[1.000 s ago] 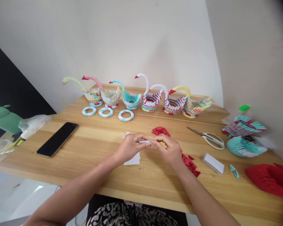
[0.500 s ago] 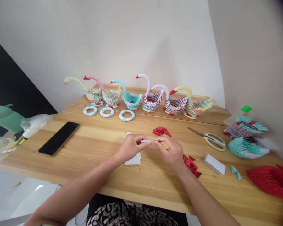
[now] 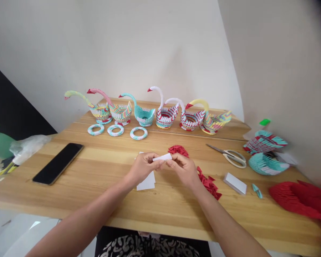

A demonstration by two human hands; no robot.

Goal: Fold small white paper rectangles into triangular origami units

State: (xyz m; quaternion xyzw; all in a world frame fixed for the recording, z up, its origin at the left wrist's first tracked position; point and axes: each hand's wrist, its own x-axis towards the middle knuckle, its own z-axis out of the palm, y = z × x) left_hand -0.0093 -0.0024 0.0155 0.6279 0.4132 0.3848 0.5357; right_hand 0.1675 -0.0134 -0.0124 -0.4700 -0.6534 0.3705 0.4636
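Note:
Between both hands is a small white strip of paper point(image 3: 163, 157), held above the table. My left hand point(image 3: 144, 166) pinches its left end between thumb and fingers. At the other end, my right hand point(image 3: 182, 167) closes thumb and fingers on the same strip. Loose white paper pieces point(image 3: 146, 182) lie on the wood below my left hand, partly covered by it. A pile of folded red paper pieces point(image 3: 178, 150) sits just beyond my right hand, and another red pile point(image 3: 209, 184) lies beside my right wrist.
Several paper swans point(image 3: 144, 116) line the back, with ring bases point(image 3: 138, 133) in front. A phone point(image 3: 58, 163) lies left. Scissors point(image 3: 234, 157), a white paper stack point(image 3: 235, 183), a small teal folded piece point(image 3: 256, 191), teal paper bodies point(image 3: 267, 164) and a red one point(image 3: 299, 198) are right.
The paper strip has turned so its white face shows more, with my thumbs now below it. The whole view has shifted slightly, moving the table's things leftward.

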